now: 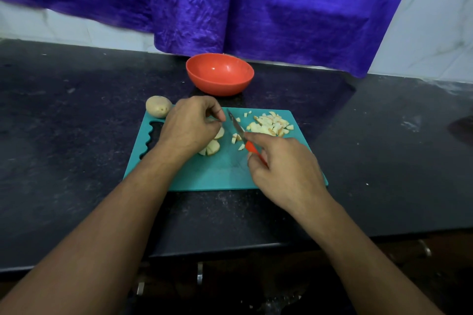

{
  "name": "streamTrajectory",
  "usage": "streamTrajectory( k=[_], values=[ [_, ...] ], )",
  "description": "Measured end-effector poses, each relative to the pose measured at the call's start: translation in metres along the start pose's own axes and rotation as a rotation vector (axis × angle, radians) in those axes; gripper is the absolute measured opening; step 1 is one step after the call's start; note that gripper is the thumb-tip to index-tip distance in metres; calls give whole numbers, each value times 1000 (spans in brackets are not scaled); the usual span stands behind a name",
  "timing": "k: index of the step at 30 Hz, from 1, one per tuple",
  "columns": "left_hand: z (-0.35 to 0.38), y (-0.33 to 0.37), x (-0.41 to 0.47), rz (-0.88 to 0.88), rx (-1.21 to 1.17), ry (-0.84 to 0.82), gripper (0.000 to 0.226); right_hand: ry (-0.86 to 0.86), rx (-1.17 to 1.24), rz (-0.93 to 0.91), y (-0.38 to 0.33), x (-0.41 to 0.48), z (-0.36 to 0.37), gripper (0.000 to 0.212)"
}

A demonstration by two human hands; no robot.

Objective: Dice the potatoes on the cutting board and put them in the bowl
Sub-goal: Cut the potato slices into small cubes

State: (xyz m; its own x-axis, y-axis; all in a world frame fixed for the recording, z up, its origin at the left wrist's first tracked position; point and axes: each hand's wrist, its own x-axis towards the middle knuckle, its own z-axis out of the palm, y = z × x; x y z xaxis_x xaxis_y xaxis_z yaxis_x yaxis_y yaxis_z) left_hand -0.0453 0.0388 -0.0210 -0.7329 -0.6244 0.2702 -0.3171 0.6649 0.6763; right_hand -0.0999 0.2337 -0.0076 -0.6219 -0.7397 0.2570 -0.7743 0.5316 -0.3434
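A teal cutting board (pixel 217 171) lies on the dark counter. My right hand (pixel 284 171) grips a red-handled knife (pixel 239 130), index finger along the blade's back, tip pointing away from me. My left hand (pixel 190 125) hovers over potato slices (pixel 213 147), its fingers curled and pinching a piece that I cannot make out clearly. A pile of diced potato (pixel 271 125) sits at the board's far right. A few loose dice (pixel 238 139) lie by the blade. A whole potato (pixel 158 106) rests at the board's far left corner. The orange bowl (pixel 220 74) stands behind the board and holds nothing.
A purple cloth (pixel 256 7) hangs down the tiled wall to the counter behind the bowl. The black counter (pixel 76 123) stretches to both sides. Its front edge runs just below my forearms, with cabinet handles (pixel 199 273) underneath.
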Motion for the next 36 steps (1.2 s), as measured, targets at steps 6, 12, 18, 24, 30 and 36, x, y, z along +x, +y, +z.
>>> streamTrajectory(
  k=[6,12,18,24,30,36],
  values=[
    [-2,2,-1,-11,-2,7,24,-39,-13,-25,-8,-5,4,47],
    [-2,3,-3,-29,17,-1,25,-47,-98,32,-2,-4,3,41],
    [-3,4,-3,-48,34,-22,24,-41,-143,105,11,12,-7,36],
    [-4,7,-4,-39,47,-27,24,-27,-127,39,-7,17,2,35],
    [-4,7,-5,-32,41,-28,24,-30,-174,119,-1,26,8,32],
    [-4,7,-5,-27,29,-29,25,6,-124,150,6,14,2,28]
  ],
)
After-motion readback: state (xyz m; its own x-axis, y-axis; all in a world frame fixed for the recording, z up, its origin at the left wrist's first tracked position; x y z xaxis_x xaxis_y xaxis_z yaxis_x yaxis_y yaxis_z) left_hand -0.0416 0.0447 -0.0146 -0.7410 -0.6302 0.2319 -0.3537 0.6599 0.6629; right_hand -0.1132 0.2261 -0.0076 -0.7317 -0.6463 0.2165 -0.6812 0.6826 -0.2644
